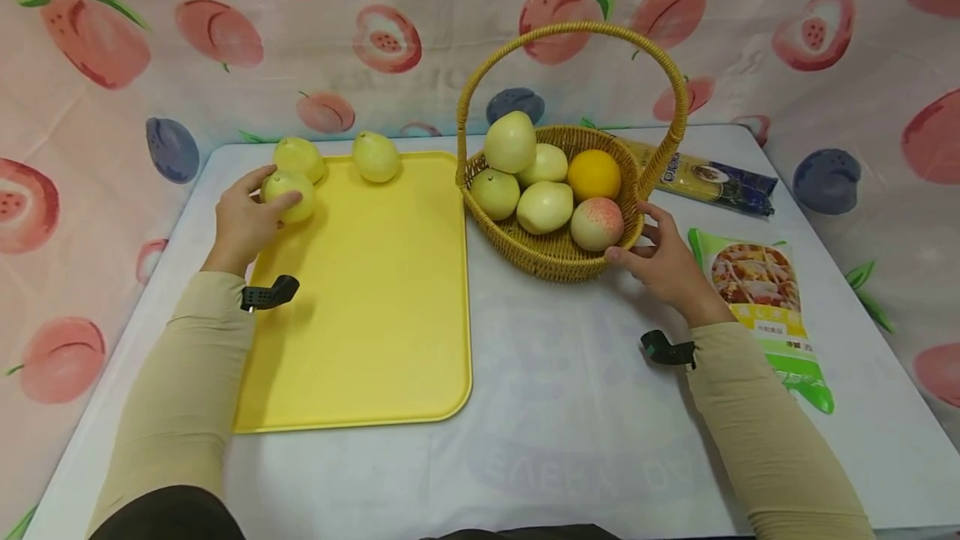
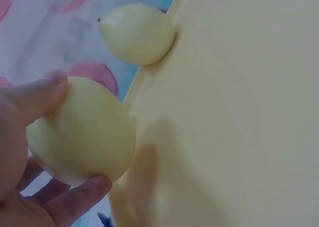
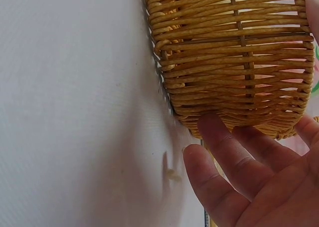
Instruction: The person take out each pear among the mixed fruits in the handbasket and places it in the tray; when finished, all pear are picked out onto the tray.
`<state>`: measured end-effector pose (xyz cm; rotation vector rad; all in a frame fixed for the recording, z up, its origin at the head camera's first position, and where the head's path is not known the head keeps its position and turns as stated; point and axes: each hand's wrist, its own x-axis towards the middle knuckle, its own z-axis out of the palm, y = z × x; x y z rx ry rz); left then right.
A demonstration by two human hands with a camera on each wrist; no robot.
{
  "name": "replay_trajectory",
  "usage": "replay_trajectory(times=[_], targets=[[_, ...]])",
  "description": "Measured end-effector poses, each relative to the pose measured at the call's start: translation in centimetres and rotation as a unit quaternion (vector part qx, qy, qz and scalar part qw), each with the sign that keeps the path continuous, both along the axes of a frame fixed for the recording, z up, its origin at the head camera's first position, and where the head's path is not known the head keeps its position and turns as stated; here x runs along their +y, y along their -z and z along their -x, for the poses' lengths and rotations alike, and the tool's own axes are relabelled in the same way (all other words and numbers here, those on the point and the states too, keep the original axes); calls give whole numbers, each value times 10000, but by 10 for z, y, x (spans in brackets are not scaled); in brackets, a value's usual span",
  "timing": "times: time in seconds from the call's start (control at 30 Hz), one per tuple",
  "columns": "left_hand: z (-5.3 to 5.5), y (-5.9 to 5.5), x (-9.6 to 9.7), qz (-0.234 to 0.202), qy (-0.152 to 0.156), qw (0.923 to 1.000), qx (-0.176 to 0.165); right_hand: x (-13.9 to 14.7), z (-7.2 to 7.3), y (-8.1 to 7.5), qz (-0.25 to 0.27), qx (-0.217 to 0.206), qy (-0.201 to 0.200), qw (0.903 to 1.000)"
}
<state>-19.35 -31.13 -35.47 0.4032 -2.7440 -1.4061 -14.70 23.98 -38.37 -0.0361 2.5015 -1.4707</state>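
My left hand (image 1: 243,219) grips a pale yellow-green pear (image 1: 288,193) between thumb and fingers, above the left edge of a yellow tray (image 1: 360,307). Close up in the left wrist view, the held pear (image 2: 87,130) casts a shadow on the tray. Two similar pears, one at the left (image 1: 298,158) and one at the right (image 1: 376,157), sit at the tray's back edge. At the right, my right hand (image 1: 671,265) holds the side of a wicker basket (image 1: 551,265), thumb near its rim. In the right wrist view its fingers (image 3: 229,152) lie against the weave; the little finger appears apart.
The basket holds several pale green fruits, an orange (image 1: 594,175) and a peach (image 1: 597,224), under a tall arched handle (image 1: 573,27). Behind it lies a long packet (image 1: 712,182). A green and yellow food bag (image 1: 761,307) lies right of my right hand. Fruit-print cloth hangs behind.
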Motion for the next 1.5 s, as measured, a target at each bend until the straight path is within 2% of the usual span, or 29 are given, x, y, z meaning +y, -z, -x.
replay_trajectory(times=[0.47,0.77,1.1,1.3,1.5], targets=[[12,17,-12,128,-167,9997,-124,-2,-1,-2,-11,-42,19,10000],[14,18,-18,167,-183,9996,-127,-2,1,-1,-36,49,-9,10000],[12,16,-20,52,-51,9996,-270,-1,0,-1,-32,-25,18,10000],[9,6,-14,213,-218,9995,49,-1,0,0,-13,-66,41,10000],[3,-18,-3,283,-151,9985,446,0,0,0,-46,-12,10,10000]])
